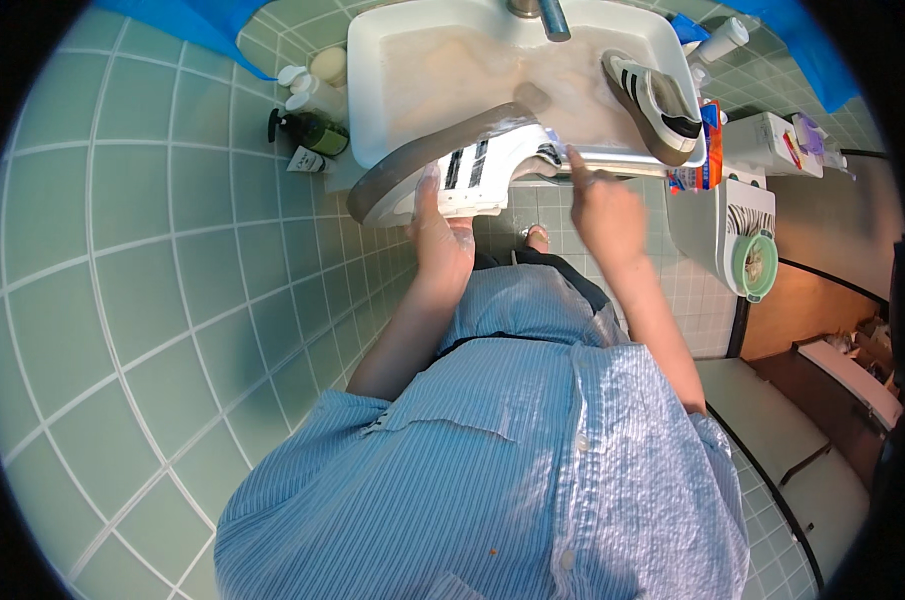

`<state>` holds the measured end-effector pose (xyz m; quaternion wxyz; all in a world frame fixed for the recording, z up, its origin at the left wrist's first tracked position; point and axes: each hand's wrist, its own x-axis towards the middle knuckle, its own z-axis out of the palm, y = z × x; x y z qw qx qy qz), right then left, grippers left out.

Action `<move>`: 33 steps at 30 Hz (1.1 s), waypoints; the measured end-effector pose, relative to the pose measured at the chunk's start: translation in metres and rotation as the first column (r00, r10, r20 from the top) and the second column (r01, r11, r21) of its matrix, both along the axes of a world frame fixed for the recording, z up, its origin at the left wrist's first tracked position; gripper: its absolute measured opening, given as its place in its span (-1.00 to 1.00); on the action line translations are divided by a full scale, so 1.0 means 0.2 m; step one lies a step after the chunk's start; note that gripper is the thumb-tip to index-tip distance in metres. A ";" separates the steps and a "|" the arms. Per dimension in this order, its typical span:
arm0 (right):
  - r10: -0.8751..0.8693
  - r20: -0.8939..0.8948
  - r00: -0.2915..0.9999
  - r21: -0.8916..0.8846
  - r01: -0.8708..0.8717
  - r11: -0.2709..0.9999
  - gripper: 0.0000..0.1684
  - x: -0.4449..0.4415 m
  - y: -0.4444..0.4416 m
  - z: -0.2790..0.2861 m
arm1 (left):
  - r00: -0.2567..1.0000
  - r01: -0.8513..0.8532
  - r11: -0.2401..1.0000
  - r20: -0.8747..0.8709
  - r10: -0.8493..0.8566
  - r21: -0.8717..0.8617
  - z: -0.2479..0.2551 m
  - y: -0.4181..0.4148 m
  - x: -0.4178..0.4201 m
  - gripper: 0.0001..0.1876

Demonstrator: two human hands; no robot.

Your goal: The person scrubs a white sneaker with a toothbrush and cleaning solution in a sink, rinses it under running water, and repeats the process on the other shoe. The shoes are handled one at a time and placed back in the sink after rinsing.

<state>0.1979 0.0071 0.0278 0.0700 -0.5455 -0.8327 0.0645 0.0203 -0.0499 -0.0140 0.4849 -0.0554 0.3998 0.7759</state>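
My left hand [443, 225] grips a white sneaker [482, 169] with black stripes, tilted on its side over the near left rim of a white sink [362, 90]. Its grey sole faces up and left, and wet foam shows along the sole's edge. Beside the shoe's heel is my right hand [610, 214], its index finger stretched along a small pale purple brush [556, 141], which is mostly hidden. Cloudy, soapy water [452, 75] fills the sink. A second striped sneaker [651, 101] leans on the sink's right rim with its heel towards me.
Left of the sink stand a dark green pump bottle [313, 133], a white tube [310, 160] and other bottles. The metal faucet [553, 21] juts over the basin's far side. An orange and blue packet [711, 150] is at the right, near a white washing machine [704, 225] bearing a green basket [755, 266].
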 end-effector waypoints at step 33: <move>0.115 -0.809 0.577 -0.279 -0.548 0.788 -0.19 -0.01 0.31 -0.08 | 0.677 0.636 0.771 0.499 -0.541 -0.028 0.20 0.02 -0.33 -0.21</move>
